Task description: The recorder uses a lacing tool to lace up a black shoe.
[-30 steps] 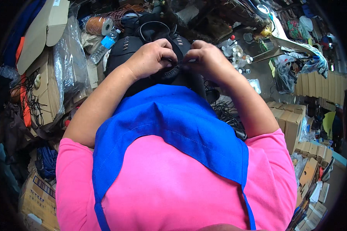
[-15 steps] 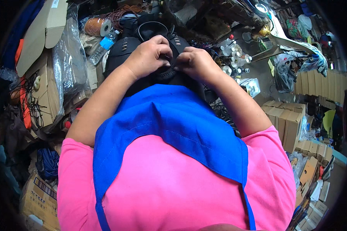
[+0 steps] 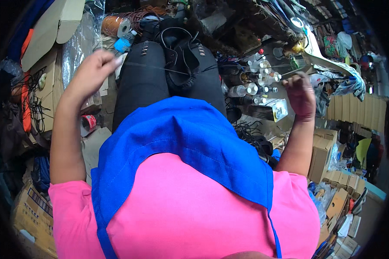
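A black shoe (image 3: 182, 81) with a gathered, stitched edge is wedged between my thighs, its opening facing up. A thin thread (image 3: 160, 68) runs from the shoe toward my left hand (image 3: 93, 71), which is raised out to the left with fingers pinched, slightly blurred. Another length of thread stretches from the shoe toward my right hand (image 3: 300, 95), held far out on the right and curled into a fist. Both hands are well apart from the shoe, with the thread pulled out to either side. Whether a needle is in either hand cannot be made out.
Several bottles (image 3: 250, 90) and a clear rectangular container (image 3: 278, 110) stand right of my legs. At the left lie a spool of orange cord (image 3: 116, 26), a water bottle (image 3: 124, 42) and a cardboard box (image 3: 52, 95). More cartons (image 3: 322, 151) are stacked at right.
Both hands were together at the shoe. They have since swung apart, left hand to the left and right hand to the right, drawing the thread out and uncovering the shoe.
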Demonstrator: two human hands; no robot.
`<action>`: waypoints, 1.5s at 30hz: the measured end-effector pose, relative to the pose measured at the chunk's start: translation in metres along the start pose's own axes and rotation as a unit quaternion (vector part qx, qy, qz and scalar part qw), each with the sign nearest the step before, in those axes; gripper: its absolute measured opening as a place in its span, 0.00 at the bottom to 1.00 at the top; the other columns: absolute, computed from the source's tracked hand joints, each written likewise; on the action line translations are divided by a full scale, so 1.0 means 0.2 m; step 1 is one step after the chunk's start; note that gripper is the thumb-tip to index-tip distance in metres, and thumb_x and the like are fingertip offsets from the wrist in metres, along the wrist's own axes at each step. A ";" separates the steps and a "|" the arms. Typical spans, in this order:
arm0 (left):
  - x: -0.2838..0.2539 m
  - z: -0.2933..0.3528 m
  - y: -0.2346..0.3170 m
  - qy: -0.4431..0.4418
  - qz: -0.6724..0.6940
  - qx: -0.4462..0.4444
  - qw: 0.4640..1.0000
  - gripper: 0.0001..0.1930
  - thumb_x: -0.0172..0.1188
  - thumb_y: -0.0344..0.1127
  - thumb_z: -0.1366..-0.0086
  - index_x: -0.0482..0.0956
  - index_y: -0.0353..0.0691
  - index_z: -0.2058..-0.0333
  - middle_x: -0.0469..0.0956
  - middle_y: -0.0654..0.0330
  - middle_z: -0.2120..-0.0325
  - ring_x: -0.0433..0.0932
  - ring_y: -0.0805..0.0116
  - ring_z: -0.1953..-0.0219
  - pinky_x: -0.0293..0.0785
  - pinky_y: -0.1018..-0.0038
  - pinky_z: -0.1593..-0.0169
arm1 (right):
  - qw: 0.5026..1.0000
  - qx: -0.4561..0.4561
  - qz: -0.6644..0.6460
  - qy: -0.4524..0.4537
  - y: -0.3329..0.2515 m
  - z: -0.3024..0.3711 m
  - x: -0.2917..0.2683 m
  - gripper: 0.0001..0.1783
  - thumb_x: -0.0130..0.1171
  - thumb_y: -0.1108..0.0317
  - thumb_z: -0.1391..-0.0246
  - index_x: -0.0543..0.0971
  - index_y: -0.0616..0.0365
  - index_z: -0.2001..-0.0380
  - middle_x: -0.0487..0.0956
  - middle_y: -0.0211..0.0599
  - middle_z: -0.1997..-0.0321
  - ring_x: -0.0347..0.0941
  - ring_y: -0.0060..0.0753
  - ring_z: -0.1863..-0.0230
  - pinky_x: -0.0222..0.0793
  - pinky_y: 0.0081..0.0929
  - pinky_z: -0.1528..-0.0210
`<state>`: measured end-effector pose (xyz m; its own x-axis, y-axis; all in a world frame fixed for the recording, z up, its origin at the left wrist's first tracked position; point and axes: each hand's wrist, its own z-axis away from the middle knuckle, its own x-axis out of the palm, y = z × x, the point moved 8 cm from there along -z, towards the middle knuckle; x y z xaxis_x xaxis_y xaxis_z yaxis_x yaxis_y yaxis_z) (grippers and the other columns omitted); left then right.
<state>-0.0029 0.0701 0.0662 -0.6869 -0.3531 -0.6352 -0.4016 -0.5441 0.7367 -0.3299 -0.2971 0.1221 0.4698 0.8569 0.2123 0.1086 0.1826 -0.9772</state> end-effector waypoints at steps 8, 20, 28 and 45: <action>0.22 -0.17 0.29 -0.079 0.744 0.045 0.662 0.19 0.44 0.45 0.29 0.63 0.46 0.80 0.59 0.67 0.84 0.64 0.74 0.79 0.67 0.71 0.59 | 0.705 0.148 0.689 -0.083 0.52 0.16 0.11 0.17 0.56 0.55 0.45 0.78 0.58 0.75 0.78 0.46 0.75 0.74 0.51 0.70 0.67 0.41 0.64; -0.08 -0.35 -0.24 0.094 0.235 0.054 0.966 0.20 0.49 0.49 0.32 0.79 0.35 0.67 0.80 0.56 0.63 0.78 0.69 0.63 0.72 0.71 0.56 | 0.936 0.175 0.147 0.269 0.59 0.24 -0.30 0.23 0.50 0.52 0.40 0.73 0.54 0.47 0.72 0.30 0.58 0.68 0.27 0.56 0.63 0.28 0.52; 0.30 -0.72 0.10 -0.026 -0.224 -0.006 0.974 0.36 0.58 0.67 0.50 0.82 0.34 0.63 0.80 0.44 0.67 0.79 0.49 0.62 0.73 0.63 0.54 | 0.799 -0.022 0.560 -0.219 0.40 -0.37 0.93 0.30 0.69 0.64 0.57 0.74 0.51 0.47 0.77 0.37 0.60 0.74 0.33 0.55 0.69 0.29 0.53; 0.25 -0.64 -0.06 0.086 -0.146 -0.002 0.986 0.20 0.60 0.48 0.47 0.81 0.34 0.66 0.79 0.44 0.66 0.78 0.48 0.60 0.72 0.59 0.54 | 0.783 0.064 0.607 -0.116 0.58 -0.29 0.88 0.19 0.63 0.52 0.52 0.82 0.59 0.71 0.78 0.43 0.69 0.74 0.45 0.63 0.68 0.37 0.60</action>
<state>0.0450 -0.0394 -0.0042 -0.4294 -0.3038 -0.8505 -0.5645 -0.6448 0.5153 -0.1845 -0.1527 0.0466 -0.0152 0.4985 -0.8668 -0.3914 -0.8007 -0.4536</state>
